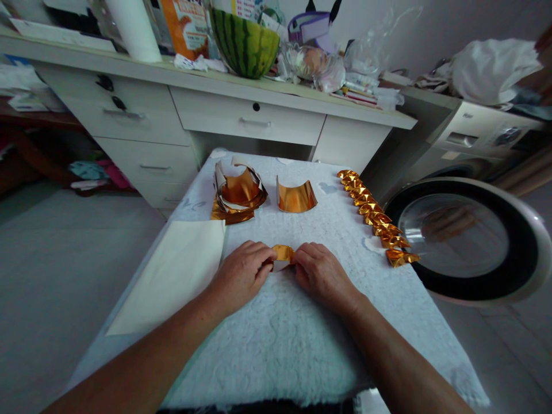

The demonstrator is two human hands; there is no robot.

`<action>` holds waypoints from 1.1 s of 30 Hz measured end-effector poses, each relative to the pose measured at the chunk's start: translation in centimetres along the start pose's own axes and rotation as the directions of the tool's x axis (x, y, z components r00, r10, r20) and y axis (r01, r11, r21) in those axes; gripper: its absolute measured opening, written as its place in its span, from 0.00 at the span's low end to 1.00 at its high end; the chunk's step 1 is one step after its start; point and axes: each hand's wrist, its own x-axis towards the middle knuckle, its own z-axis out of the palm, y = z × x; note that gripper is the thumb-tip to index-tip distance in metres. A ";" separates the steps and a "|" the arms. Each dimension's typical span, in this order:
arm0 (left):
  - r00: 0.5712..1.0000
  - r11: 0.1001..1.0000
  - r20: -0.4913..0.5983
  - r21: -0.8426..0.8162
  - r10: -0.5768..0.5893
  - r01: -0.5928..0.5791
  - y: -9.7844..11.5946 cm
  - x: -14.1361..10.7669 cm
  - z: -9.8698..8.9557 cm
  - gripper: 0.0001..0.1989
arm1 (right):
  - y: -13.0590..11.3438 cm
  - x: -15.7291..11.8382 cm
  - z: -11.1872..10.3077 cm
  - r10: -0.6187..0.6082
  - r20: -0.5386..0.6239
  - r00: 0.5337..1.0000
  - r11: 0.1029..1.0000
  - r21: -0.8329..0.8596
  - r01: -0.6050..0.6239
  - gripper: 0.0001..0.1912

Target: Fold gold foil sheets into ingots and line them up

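A small piece of gold foil paper, partly folded with its pale underside showing, lies between my two hands above the cloth-covered table. My left hand pinches its left end between thumb and fingers. At the right end, my right hand grips it with the fingertips pressed together. Beyond my hands rests a single curved gold sheet. To its left sits a curled stack of gold sheets. Along the table's right side runs a row of folded gold foil pieces, several of them.
A cream paper sheet lies on the table's left part. The light fuzzy cloth covers the tabletop. Behind stands a white desk bearing a cut watermelon and clutter. At right, a washing machine's round door hangs open beside the table.
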 end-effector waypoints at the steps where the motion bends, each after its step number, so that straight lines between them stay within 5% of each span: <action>1: 1.000 1.000 0.008 -0.003 0.003 -0.003 0.2 0.0 -0.2 0.06 | 0.1 0.0 0.0 0.013 -0.012 1.000 1.000 0.025 -0.013 0.08; 6: 0.999 1.000 0.038 0.007 0.018 -0.018 0.2 -0.1 -0.4 0.14 | 0.7 0.1 0.3 0.053 -0.069 0.996 0.987 0.155 -0.042 0.08; 10: 0.999 0.998 0.010 0.056 0.035 -0.035 -0.3 0.0 0.3 0.05 | 0.8 0.1 0.2 0.059 -0.066 0.996 0.981 0.186 -0.046 0.08; 33: 1.000 0.987 0.015 0.157 0.011 -0.014 -0.3 0.2 0.4 0.05 | 0.7 0.0 -0.4 0.054 0.016 0.998 0.944 0.325 -0.057 0.08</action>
